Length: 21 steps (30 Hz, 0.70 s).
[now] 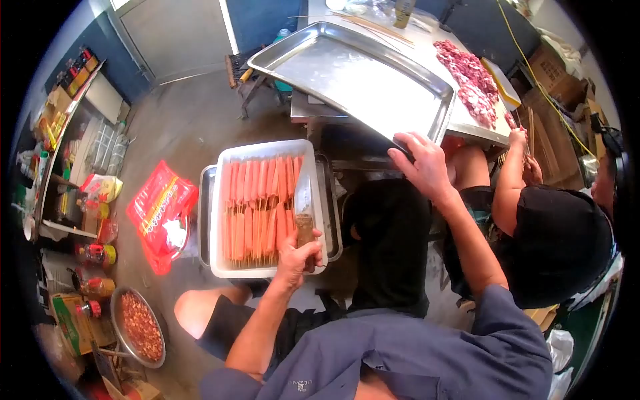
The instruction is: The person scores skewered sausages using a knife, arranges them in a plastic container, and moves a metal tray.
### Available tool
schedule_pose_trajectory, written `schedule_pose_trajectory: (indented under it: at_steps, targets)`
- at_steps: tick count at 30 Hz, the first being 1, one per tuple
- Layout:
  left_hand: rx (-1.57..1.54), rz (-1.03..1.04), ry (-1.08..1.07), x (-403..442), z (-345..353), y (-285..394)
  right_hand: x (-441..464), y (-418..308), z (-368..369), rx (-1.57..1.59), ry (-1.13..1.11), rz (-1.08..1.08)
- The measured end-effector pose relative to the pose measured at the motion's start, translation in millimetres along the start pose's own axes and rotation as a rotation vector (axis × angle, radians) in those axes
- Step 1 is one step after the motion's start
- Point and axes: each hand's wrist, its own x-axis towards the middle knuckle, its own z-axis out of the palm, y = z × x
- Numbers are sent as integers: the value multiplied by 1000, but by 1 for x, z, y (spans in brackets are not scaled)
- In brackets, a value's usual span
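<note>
My left hand (301, 259) is closed round the wooden handle of a cleaver (304, 200), whose blade points away from me over the right side of a white tray (267, 273). Rows of orange-pink sausages on sticks (248, 230) fill that tray, which sits on a metal tray (206, 220). My right hand (423, 162) has its fingers apart at the near right corner of a large, shallow steel tray (360, 80). That tray lies tilted across the table's edge. Whether the fingers touch its rim is hard to tell.
Raw meat pieces (470, 80) lie on the table (427, 37), with thin sticks (380, 30) behind the steel tray. A co-worker (553, 233) sits at the right, hands near the meat. A red bag (162, 210), a bowl of reddish pieces (140, 325) and shelves (73, 140) stand left.
</note>
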Motion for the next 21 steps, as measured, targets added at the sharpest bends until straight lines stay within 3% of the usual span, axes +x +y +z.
schedule_pose_trajectory:
  at_steps: [3,5,7,9,10,12,16,21]
  targets:
    - [-61,12,14,3,-3,-3,-13,4,-8,-13,204,-40]
    - [-55,8,20,1,-1,-2,-23,5,-15,156,373,347]
    - [-49,5,29,1,-1,-2,-31,12,-17,257,515,429]
    - [-40,5,27,2,-2,-3,-40,30,-13,404,468,772]
    - [-38,4,26,2,-3,-3,-39,32,-14,403,470,773]
    - [-27,9,11,3,-4,-4,-36,32,-17,883,258,1165]
    - [-36,12,29,2,-1,-2,-28,40,-7,1179,-5,1240]
    - [-33,26,38,2,-1,0,-20,49,11,1349,-25,1274]
